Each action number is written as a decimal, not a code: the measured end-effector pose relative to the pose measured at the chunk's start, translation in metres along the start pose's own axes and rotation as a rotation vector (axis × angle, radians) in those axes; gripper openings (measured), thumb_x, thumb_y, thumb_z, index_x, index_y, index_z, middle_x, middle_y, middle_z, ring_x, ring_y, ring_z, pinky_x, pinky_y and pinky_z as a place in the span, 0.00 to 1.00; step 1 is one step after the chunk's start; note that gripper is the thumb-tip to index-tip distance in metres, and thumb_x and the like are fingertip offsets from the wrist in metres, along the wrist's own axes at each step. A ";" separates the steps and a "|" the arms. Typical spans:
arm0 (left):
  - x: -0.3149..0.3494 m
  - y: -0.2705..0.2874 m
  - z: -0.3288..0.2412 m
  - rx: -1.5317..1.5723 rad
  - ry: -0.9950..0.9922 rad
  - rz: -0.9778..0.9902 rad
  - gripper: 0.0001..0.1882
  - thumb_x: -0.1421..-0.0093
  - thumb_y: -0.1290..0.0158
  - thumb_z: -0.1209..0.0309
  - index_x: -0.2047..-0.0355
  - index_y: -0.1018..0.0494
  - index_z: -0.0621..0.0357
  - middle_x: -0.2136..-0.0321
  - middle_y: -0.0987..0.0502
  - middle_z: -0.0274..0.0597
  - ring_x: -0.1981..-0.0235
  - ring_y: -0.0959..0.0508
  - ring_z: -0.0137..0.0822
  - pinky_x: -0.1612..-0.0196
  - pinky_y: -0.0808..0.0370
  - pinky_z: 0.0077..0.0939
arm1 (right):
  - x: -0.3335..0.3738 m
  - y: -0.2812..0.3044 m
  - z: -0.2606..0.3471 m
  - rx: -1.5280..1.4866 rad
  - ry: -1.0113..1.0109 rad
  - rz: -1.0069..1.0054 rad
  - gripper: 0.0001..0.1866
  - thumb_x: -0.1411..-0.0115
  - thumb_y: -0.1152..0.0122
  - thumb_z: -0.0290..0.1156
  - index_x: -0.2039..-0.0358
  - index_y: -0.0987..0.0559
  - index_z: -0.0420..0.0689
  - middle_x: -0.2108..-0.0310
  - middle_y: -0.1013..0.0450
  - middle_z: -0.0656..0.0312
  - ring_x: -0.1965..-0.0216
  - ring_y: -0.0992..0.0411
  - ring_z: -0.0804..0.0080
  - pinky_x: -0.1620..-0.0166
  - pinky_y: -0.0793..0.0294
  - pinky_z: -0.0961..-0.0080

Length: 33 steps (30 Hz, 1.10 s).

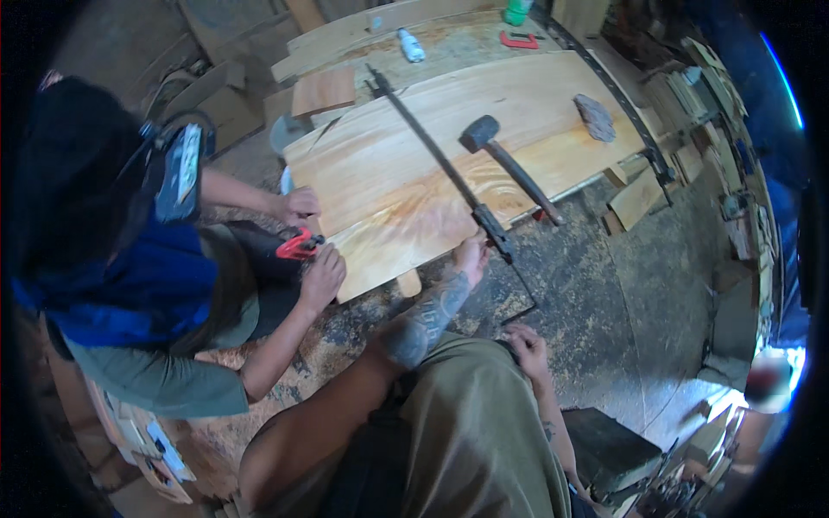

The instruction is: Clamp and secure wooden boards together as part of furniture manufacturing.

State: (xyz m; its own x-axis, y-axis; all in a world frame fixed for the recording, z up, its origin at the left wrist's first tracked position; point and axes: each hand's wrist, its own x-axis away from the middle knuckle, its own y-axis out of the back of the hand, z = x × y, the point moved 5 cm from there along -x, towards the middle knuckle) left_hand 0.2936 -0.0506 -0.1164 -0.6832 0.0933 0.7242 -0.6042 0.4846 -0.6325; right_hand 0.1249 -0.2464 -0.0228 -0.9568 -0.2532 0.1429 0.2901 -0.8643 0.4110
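A long dark bar clamp [432, 148] lies across a wide, pale wooden panel [389, 186]. My left hand [471, 259] is closed around the clamp near its screw end, at the panel's near edge. Below it, the fingers of my right hand [528, 347] are curled at the tip of the clamp's bent crank handle [534, 298]. Farther right on the panel rests a dark mallet [509, 164], its handle pointing toward me. At the left end, a co-worker's two hands [323, 274] are at the panel edge by a small red clamp [298, 245].
A grey stone-like lump [594, 118] sits on the panel's right part. Another long dark clamp [609, 86] runs along its right end. Behind are a white bottle [411, 45] and a red C-clamp [520, 40]. Wood offcuts [682, 99] are stacked at the right.
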 end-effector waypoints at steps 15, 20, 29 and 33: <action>0.014 -0.008 -0.005 -0.047 -0.013 -0.054 0.08 0.42 0.42 0.65 0.63 0.27 0.49 0.67 0.29 0.30 0.67 0.31 0.25 0.66 0.30 0.18 | -0.057 0.026 -0.071 -1.187 -0.765 -0.087 0.27 0.36 0.47 0.54 0.55 0.24 0.38 0.74 0.28 0.63 0.79 0.32 0.76 0.71 0.31 0.77; 0.011 -0.008 -0.005 -0.044 -0.004 -0.065 0.07 0.42 0.41 0.65 0.64 0.26 0.49 0.68 0.29 0.29 0.67 0.31 0.25 0.66 0.30 0.19 | -0.058 0.072 -0.022 -0.438 -0.316 -0.478 0.17 0.43 0.36 0.29 0.53 0.22 0.41 0.68 0.26 0.66 0.71 0.32 0.79 0.67 0.33 0.80; 0.003 -0.003 -0.005 -0.018 -0.048 -0.026 0.08 0.41 0.41 0.62 0.66 0.27 0.49 0.73 0.31 0.29 0.73 0.31 0.24 0.72 0.29 0.16 | -0.004 -0.006 -0.019 -0.063 -0.325 0.199 0.20 0.43 0.44 0.29 0.49 0.24 0.42 0.66 0.25 0.63 0.69 0.32 0.77 0.65 0.32 0.80; 0.007 -0.009 -0.002 -0.025 -0.016 0.022 0.08 0.40 0.42 0.62 0.65 0.28 0.48 0.73 0.31 0.28 0.72 0.32 0.24 0.71 0.30 0.15 | -0.014 -0.013 -0.085 -1.148 -0.650 0.030 0.27 0.38 0.51 0.48 0.51 0.25 0.38 0.61 0.24 0.58 0.72 0.34 0.70 0.69 0.32 0.76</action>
State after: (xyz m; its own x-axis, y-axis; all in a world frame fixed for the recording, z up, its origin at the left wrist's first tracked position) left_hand 0.2952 -0.0523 -0.1050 -0.7030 0.0901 0.7054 -0.5785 0.5045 -0.6410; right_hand 0.1326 -0.2683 -0.1072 -0.6730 -0.3030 0.6747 -0.1787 -0.8186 -0.5459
